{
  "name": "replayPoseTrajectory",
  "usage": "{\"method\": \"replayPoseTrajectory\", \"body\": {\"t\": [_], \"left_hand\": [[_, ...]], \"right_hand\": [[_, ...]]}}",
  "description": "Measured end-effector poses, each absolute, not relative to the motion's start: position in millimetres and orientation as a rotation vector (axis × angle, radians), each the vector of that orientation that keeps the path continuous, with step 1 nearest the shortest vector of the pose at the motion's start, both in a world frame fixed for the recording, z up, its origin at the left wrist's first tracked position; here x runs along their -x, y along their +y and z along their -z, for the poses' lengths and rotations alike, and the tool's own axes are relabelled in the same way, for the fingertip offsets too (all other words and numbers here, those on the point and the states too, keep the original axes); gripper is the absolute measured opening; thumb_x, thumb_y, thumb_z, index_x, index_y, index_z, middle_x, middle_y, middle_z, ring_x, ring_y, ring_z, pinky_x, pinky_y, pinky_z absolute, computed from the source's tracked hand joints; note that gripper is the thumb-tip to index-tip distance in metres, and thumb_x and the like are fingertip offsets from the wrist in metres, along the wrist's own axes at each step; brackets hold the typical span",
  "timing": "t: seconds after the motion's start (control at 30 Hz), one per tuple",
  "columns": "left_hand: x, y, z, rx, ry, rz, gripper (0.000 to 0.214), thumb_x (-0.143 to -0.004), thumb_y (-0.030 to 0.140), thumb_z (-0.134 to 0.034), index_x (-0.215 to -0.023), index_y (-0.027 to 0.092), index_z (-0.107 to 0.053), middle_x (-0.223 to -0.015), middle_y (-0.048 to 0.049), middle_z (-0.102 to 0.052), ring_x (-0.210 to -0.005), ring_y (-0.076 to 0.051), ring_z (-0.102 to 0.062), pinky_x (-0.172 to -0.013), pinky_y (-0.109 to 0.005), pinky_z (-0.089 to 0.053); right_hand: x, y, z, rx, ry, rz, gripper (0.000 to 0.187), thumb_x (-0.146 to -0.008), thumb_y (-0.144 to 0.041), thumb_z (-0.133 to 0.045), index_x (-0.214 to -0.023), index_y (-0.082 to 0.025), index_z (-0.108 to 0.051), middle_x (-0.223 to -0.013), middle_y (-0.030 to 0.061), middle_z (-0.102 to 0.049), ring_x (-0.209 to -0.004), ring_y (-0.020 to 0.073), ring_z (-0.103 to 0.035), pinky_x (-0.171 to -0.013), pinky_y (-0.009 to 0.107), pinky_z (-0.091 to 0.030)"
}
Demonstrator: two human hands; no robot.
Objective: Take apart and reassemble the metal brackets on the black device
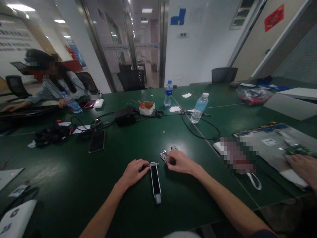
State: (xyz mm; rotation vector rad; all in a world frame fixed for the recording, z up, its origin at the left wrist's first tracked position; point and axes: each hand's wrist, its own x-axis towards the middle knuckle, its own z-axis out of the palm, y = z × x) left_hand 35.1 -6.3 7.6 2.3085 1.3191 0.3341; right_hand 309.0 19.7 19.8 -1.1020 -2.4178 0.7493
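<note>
A long black strip with metal ends (pixel 156 180) lies on the green table (pixel 123 185), pointing toward me. My left hand (pixel 135 172) rests at its far end, fingers curled and pinching the strip's top metal part. My right hand (pixel 179 162) is closed on a small dark object beside it, too small to name. Small metal hinge pieces (pixel 168 152) lie just beyond my right hand's fingers.
A black phone (pixel 97 140), a black adapter with cables (pixel 124 116), a small cardboard box (pixel 147 107) and two water bottles (pixel 199 108) stand farther back. A person sits at the far left. Another person's hand (pixel 303 167) rests on a disassembled laptop (pixel 274 142) at right.
</note>
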Motion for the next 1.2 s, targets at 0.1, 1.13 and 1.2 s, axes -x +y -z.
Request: {"method": "replayPoseTrajectory", "body": {"t": [0.1,1.13,1.2], "left_hand": [[-35.1,-6.4,-7.9,-2.318,1.316,-0.342,0.029,-0.095,0.039,-0.043,-0.107,0.022,-0.063,-0.098,-0.0031,-0.065,-0.08,-0.015,-0.055,-0.073,-0.029,-0.045],[-36.5,-6.8,-9.0,-2.366,1.312,-0.37,0.027,-0.094,0.036,-0.045,-0.105,0.02,-0.064,-0.095,-0.0031,-0.066,-0.078,-0.015,-0.056,-0.074,-0.028,-0.046],[-36.8,-6.7,-9.1,-2.359,1.314,-0.371,0.027,-0.094,0.036,-0.045,-0.105,0.02,-0.064,-0.095,-0.0029,-0.066,-0.078,-0.015,-0.056,-0.074,-0.028,-0.046]], "right_hand": [[-298.9,16.1,-11.6,1.012,-2.39,-0.71,0.003,-0.078,-0.017,-0.059,-0.079,-0.017,-0.062,-0.08,0.0029,-0.061,-0.077,0.0142,-0.055,-0.073,0.025,-0.042],[-286.3,15.8,7.6,0.986,-2.361,-0.666,0.01,-0.087,-0.02,-0.059,-0.094,-0.018,-0.065,-0.082,0.0034,-0.062,-0.077,0.0138,-0.057,-0.069,0.025,-0.045],[-285.5,15.8,7.1,0.997,-2.361,-0.676,0.009,-0.086,-0.02,-0.06,-0.094,-0.018,-0.065,-0.082,0.0033,-0.062,-0.076,0.0138,-0.057,-0.07,0.025,-0.045]]}}
